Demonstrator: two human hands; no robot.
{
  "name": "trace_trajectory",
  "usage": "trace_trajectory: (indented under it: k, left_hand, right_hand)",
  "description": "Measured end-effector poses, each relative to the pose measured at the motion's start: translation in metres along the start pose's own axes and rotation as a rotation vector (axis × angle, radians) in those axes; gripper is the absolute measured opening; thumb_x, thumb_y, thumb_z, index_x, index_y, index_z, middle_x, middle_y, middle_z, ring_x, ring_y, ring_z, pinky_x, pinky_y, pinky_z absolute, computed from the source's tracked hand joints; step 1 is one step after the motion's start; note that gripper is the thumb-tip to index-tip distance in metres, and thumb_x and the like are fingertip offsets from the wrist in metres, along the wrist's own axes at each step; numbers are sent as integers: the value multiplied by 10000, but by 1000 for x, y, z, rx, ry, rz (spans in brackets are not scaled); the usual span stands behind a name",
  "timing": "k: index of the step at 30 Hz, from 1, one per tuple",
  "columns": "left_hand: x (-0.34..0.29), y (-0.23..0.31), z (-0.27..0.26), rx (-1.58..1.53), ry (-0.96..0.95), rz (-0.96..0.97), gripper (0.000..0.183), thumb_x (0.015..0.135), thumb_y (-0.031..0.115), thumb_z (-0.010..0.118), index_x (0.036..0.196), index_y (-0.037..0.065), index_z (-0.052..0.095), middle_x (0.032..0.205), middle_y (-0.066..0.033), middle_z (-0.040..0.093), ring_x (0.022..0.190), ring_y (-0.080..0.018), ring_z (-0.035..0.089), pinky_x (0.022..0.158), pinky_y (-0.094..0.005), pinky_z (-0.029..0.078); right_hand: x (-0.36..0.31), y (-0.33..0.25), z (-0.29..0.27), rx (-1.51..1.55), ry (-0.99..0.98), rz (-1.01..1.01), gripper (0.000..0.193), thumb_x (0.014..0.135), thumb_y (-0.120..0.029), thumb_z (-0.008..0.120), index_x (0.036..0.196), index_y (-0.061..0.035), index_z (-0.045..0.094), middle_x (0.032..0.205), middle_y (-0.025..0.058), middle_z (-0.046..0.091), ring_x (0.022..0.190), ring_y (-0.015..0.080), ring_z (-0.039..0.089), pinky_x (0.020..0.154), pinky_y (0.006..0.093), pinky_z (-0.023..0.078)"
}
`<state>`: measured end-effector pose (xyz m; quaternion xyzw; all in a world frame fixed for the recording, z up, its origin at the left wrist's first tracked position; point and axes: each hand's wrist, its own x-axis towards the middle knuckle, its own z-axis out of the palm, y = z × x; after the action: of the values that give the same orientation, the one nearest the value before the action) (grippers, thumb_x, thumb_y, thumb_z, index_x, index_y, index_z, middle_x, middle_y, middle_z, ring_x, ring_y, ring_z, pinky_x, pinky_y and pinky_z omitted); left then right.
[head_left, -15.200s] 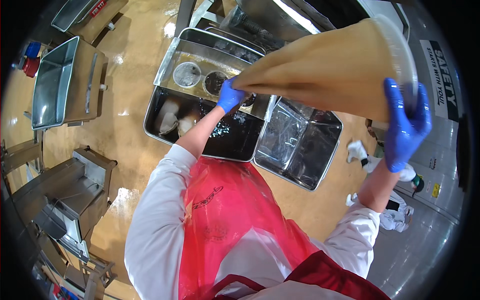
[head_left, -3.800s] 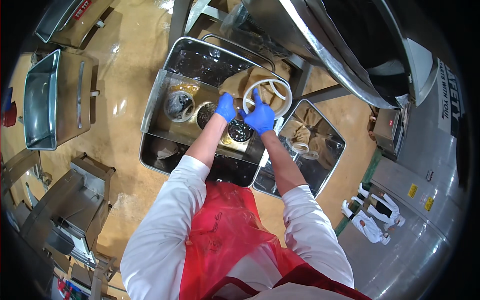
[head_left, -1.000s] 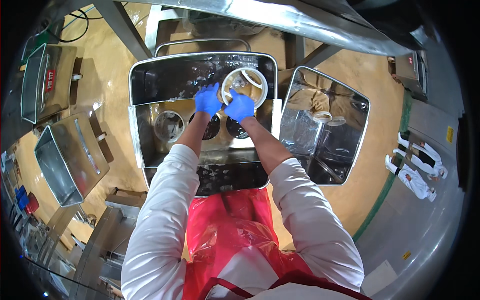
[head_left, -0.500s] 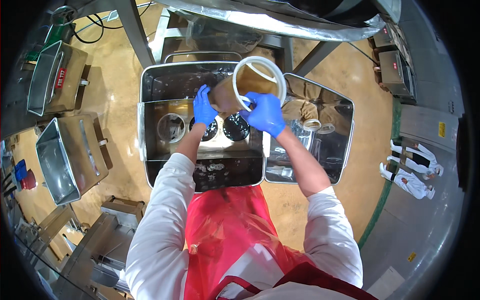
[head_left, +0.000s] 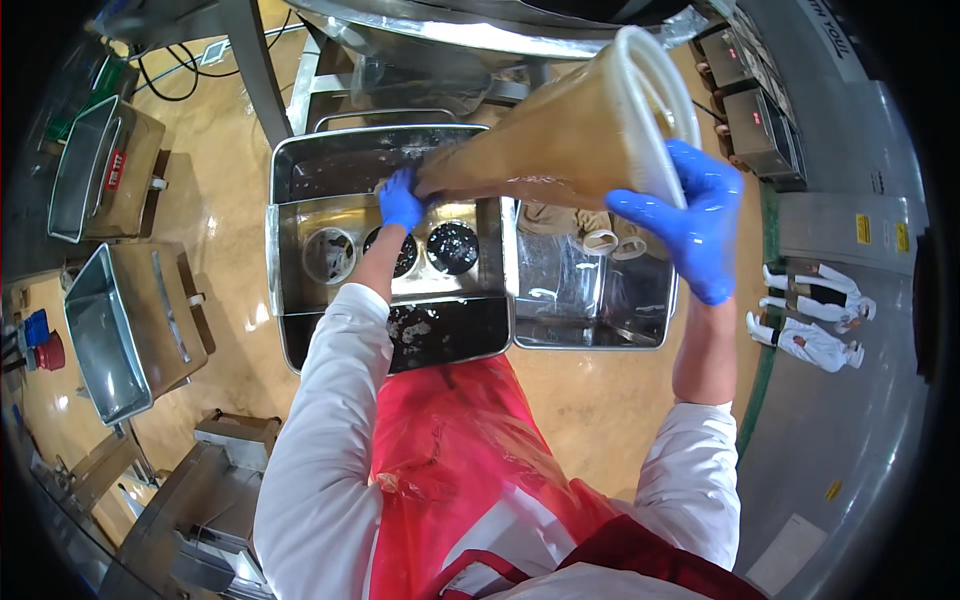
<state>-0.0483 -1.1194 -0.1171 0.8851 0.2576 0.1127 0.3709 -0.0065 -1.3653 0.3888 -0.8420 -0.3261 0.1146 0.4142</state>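
A long tan filter bag point(head_left: 545, 145) with a stiff white ring at its mouth stretches slantwise over a steel tub point(head_left: 392, 127). My right hand point(head_left: 700, 225), in a blue glove, grips the ring, raised at the right. Its narrow end reaches my left hand point(head_left: 402, 203), also gloved in blue, whose fingers are closed round it above the tub. Across the tub lies a metal insert point(head_left: 310, 218) with round openings; a clear round piece point(head_left: 329, 256) sits at the left one. Dark liquid with pale flecks shows through the right opening point(head_left: 452, 248).
Against the right side stands a second steel tub point(head_left: 560, 335) holding more tan filter bags point(head_left: 545, 219) with white rings. Steel carts point(head_left: 135, 320) line the left. A large metal vessel point(head_left: 480, 45) on legs is ahead. Two people in white point(head_left: 815, 315) stand far right.
My right hand has swung up and to the right with the ring, pulling the filter bag out long. My left hand stays low over the tub, now closed round the narrow end.
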Motion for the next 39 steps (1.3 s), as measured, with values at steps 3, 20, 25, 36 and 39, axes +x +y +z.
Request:
trace_trajectory:
  k: [3,20,25,36,39]
  left_hand:
    - [7,2,-12,-24,102,55,755,778,497,840,1437,264,556,1292,-160,677,1241,-394,605,1044,-506,464]
    - [-59,282,123,-755,-176,164,307,919,264,723,1142,53,722,1045,-200,755,1002,-376,727,833,-425,559]
    - [-106,311,233,-470,-441,-27,380,946,392,636,1159,88,721,1084,-236,728,1051,-455,674,858,-519,535]
    - [-91,173,418,150,-654,-182,765,931,535,645,1444,-13,495,1310,-302,634,1220,-457,613,1029,-507,496]
    - [-87,164,407,44,-713,86,646,911,473,726,1331,10,564,1230,-270,681,1129,-402,682,966,-464,532]
  right_hand:
    - [-26,-18,-32,86,128,-23,322,727,-60,907,982,34,736,814,32,723,681,76,647,602,236,511]
    - [-212,64,-328,-453,728,-423,371,732,65,756,1100,43,716,1291,231,653,1139,320,672,946,386,562]
    - [-220,139,-317,-125,713,338,549,663,-42,829,1181,36,665,1097,92,668,1031,212,636,885,356,525]
    - [-207,403,-217,32,289,553,243,773,-105,888,881,-5,695,723,-7,623,683,72,524,605,282,454]
    - [-208,494,-184,-162,202,582,282,774,-203,881,886,-30,687,715,88,641,613,190,566,604,334,476]
